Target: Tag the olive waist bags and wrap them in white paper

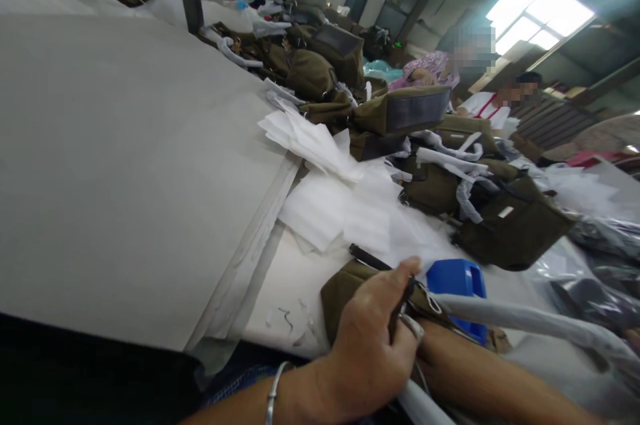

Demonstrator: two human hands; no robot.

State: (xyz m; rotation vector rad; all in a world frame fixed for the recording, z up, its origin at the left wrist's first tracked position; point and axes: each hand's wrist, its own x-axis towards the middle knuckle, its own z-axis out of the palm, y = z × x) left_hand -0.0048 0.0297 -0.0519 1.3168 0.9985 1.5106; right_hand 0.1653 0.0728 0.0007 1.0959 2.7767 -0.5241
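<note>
- The left hand (373,338) is curled closed, thumb and fingers pinching a black strip (400,308) at the top of an olive bag (345,291).
- The right hand is hidden behind the left, so its grip cannot be told; its forearm (490,371) comes in from the lower right.
- The olive bag is at the near edge of the tabletop (280,285), partly covered by the hands. Its long axis seems to run left to right; a black strap end (367,257) points up and left.
- A white-wrapped handle (530,318) stretches right, passing in front of a blue container (457,278) just past the bag.
- Loose white sheets (345,205) lie beyond the bag, with a large pale sheet stack (125,165) to the left.
- Farther off, piled olive bags (435,185) crowd the tabletop, two people (425,71) behind them.
</note>
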